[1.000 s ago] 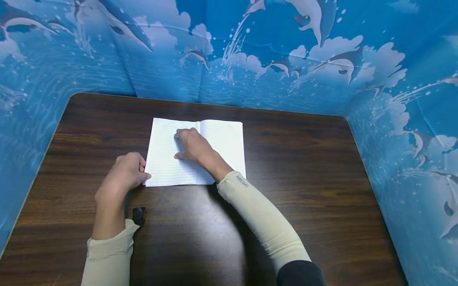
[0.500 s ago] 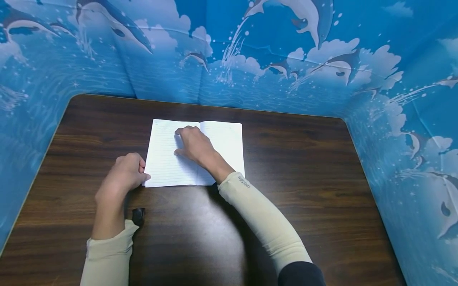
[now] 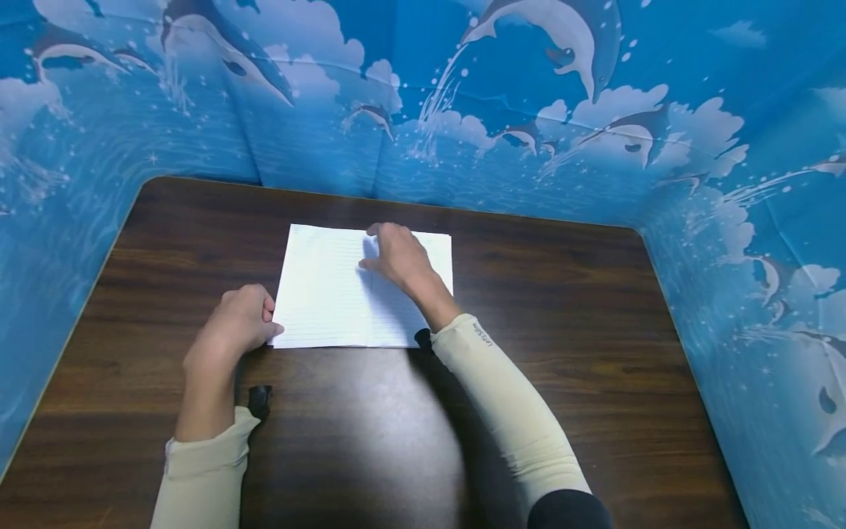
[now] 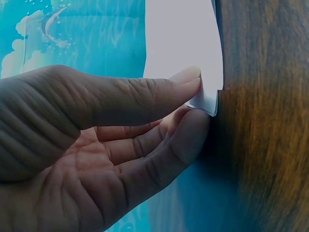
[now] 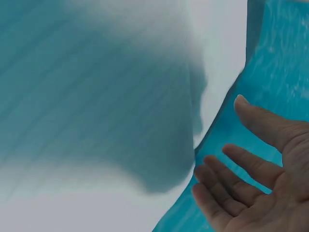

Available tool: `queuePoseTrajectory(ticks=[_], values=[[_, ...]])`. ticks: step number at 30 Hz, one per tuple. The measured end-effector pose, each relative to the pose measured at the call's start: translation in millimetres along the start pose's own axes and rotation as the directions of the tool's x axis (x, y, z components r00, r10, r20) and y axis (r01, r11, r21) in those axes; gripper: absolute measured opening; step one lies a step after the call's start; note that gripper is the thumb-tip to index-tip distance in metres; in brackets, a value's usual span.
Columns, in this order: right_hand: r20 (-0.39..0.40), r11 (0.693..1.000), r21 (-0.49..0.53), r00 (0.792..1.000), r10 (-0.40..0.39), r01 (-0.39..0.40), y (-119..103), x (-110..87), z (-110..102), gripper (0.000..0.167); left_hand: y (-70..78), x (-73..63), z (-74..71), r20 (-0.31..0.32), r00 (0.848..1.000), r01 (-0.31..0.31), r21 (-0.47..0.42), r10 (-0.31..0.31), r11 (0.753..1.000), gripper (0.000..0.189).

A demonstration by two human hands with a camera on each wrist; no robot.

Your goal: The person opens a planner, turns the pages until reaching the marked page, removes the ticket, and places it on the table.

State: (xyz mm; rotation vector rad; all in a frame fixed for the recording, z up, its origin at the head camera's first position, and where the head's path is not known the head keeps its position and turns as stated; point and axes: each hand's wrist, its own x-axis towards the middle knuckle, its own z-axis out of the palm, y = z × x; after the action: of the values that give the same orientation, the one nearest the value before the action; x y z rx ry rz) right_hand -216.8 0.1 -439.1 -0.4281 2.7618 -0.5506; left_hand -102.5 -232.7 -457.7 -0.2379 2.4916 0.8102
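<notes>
An open notebook (image 3: 320, 286) with lined white pages lies on the table, its fold running near the middle. At its lower left corner, my left hand (image 3: 234, 319) pinches the page edges. In the left wrist view, the thumb (image 4: 178, 82) lies on top of the white corner and the curled index finger is beneath it. My right hand (image 3: 399, 257) is over the notebook by the fold, thumb and fingers spread apart, casting a shadow on the paper. The right wrist view shows that hand (image 5: 256, 179) with loosely bent fingers and nothing between them.
The dark wood-grain table (image 3: 562, 330) extends around the notebook. Behind it and along the sides hangs a blue curtain (image 3: 317, 147) printed with dolphins. Small black devices sit at both wrists, the left one (image 3: 260, 402) beside the sleeve cuff.
My right hand has moved rightward from the left page to the fold. My left hand still holds the lower left corner. The head view has shifted slightly.
</notes>
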Motion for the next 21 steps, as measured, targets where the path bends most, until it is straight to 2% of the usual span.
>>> queuePoseTrajectory(ticks=[4, 8, 14, 21], values=[[0.02, 0.997, 0.0, 0.997, 0.074, -0.074, 17.5, 1.9, -5.8, 0.059, -2.2, 0.1, 1.7, 0.009, 1.0, 0.002, -0.012, -0.002, 1.0, 0.022], [0.014, 0.995, 0.001, 0.995, 0.104, -0.104, 31.4, 0.6, -9.7, 0.058, -4.1, 0.0, 1.5, 0.014, 1.0, -0.002, -0.018, 0.003, 1.0, 0.023], [0.008, 0.991, 0.027, 0.991, 0.131, -0.131, 41.7, -2.0, -13.7, 0.059, -5.6, -0.4, 0.3, 0.012, 1.0, -0.011, -0.03, 0.012, 0.999, 0.026], [0.037, 0.98, 0.021, 0.98, 0.197, -0.198, 55.0, -3.7, -15.4, 0.067, -6.2, 0.3, -0.6, 0.022, 1.0, -0.014, -0.052, 0.015, 0.999, 0.026]])
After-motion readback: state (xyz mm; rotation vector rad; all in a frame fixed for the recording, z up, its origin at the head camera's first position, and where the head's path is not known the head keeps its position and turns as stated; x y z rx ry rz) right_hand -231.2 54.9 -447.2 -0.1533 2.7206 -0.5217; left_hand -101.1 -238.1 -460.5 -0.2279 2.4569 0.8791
